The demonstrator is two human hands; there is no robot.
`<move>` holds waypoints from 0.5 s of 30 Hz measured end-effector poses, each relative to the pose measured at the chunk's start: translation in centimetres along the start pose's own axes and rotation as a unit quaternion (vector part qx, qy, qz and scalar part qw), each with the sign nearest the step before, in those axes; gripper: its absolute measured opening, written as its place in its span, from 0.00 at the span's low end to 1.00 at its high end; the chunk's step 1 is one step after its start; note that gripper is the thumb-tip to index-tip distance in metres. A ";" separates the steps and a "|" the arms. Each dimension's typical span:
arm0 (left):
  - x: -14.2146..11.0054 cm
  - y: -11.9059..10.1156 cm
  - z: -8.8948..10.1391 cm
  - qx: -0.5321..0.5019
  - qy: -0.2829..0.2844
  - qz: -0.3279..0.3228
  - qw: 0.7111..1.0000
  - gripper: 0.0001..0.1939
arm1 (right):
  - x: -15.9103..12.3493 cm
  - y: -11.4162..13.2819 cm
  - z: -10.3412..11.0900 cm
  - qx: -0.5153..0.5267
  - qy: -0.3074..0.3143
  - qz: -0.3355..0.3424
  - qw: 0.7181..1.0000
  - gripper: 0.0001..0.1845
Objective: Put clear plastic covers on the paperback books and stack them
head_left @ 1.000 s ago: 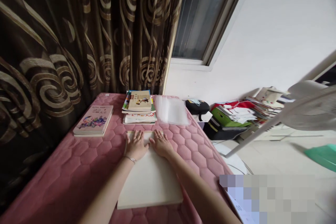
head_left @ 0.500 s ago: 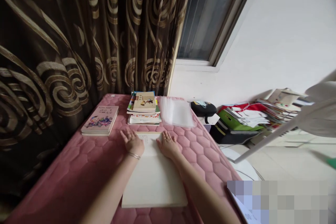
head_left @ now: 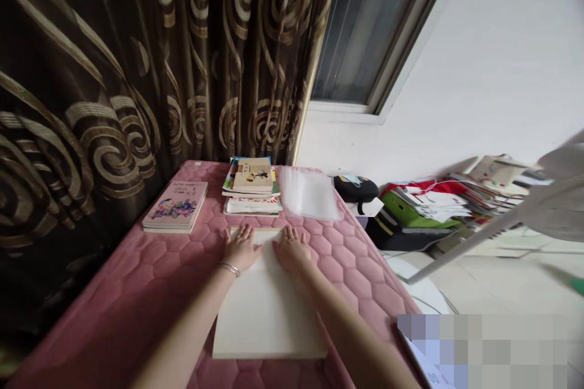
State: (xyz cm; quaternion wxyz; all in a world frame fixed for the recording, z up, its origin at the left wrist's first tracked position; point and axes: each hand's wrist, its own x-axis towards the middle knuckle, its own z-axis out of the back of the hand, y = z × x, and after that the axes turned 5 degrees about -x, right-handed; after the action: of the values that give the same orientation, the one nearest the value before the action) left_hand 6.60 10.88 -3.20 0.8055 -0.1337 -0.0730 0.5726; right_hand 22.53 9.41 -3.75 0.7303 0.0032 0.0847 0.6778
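A book [head_left: 271,316] lies open on the pink quilted mattress [head_left: 159,292], its pale pages facing up. My left hand [head_left: 241,249] rests flat with spread fingers on the far left part of the page. A silver bracelet [head_left: 230,268] circles that wrist. Opposite it, my right hand [head_left: 292,249] presses flat on the far right edge of the book, fingers stretched away from me. Neither hand grips anything. Both hands cover part of the far page, so its print is mostly hidden.
Beyond the hands sit a stack of books [head_left: 252,177] and clear plastic sleeves [head_left: 310,194]. Pink-covered books [head_left: 176,203] lie at left, by a dark patterned curtain [head_left: 114,73]. Right of the mattress stand a black case [head_left: 356,188], piled papers [head_left: 424,200] and a white fan [head_left: 483,234].
My left hand has moved right and inward, from the book's left edge onto the page. My right hand stays in nearly the same place.
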 end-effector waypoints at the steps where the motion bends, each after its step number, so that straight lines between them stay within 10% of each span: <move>1: 0.0 0.1 0.1 -0.002 0.001 0.001 1.000 0.30 | 0.1 0.7 0.1 0.000 -0.010 0.009 1.000 0.35; 7: -0.2 0.0 -0.3 0.015 0.016 0.003 1.000 0.29 | 0.3 4.2 0.1 0.050 0.011 0.169 0.984 0.28; 15: 0.0 0.6 -0.7 -0.005 -0.011 0.015 1.000 0.34 | -0.2 -0.4 -0.4 0.040 -0.001 0.073 0.997 0.34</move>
State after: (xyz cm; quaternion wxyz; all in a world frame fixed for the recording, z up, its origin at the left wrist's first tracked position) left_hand 6.28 11.02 -4.03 0.7953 -0.1321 -0.0825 0.5859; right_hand 22.91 9.10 -4.14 0.6783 0.0397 0.1105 0.7253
